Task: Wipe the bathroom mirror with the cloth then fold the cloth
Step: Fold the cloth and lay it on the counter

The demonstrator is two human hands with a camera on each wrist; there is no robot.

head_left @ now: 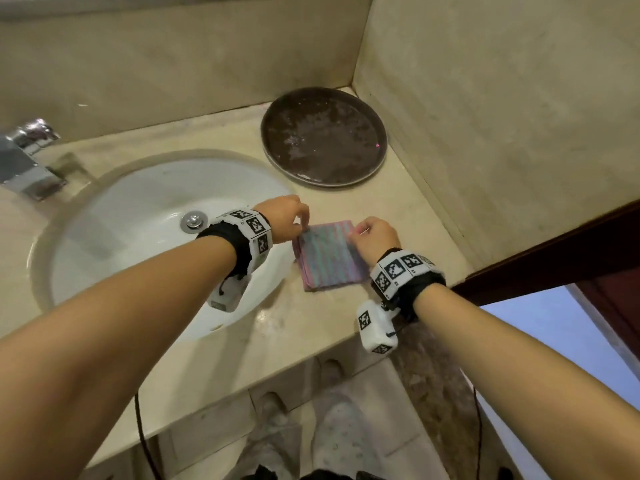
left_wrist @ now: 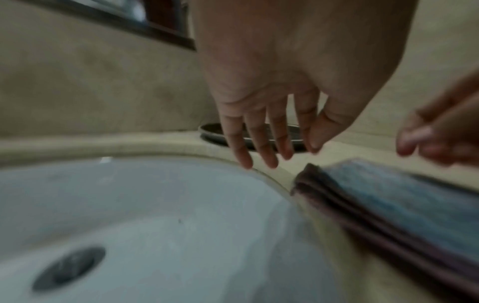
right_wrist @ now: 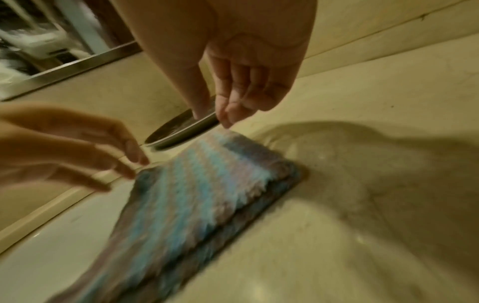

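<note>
We see a bathroom bench [head_left: 408,216] of beige stone from above, with two bare forearms reaching in from the lower edge of the frame, each wearing a black strap with white coded blocks. At the centre of the head view lies the cloth [head_left: 329,254], striped in pale blue and pink, folded into a small, layered square and lying flat on the bench just right of the white sink [head_left: 114,237]. The left hand [head_left: 282,218] hovers at the cloth's upper left corner; from the left wrist view its fingers [left_wrist: 259,141] hang down nearly straight and spread, above the bench and beside the cloth's corner, so its grip stands apart and holds nothing. The right hand [head_left: 375,237] sits at the cloth's upper right corner. In the right wrist view its fingers [right_wrist: 233,102] are loosely bent above the far edge of the cloth [right_wrist: 197,184], thumb close to the fingertips, with nothing visible between them; this grip too looks apart and free of the cloth, though the picture is blurred. The folded layers show as dark stacked edges in the left wrist view [left_wrist: 388,215]. In the upper middle of the head view, a round dark tray [head_left: 323,136] with wet patches rests in the bench's back corner, against beige walls. A chrome faucet [head_left: 27,157] stands at the left edge, and a metal drain plug [head_left: 193,220] sits in the sink beside the left wrist.
</note>
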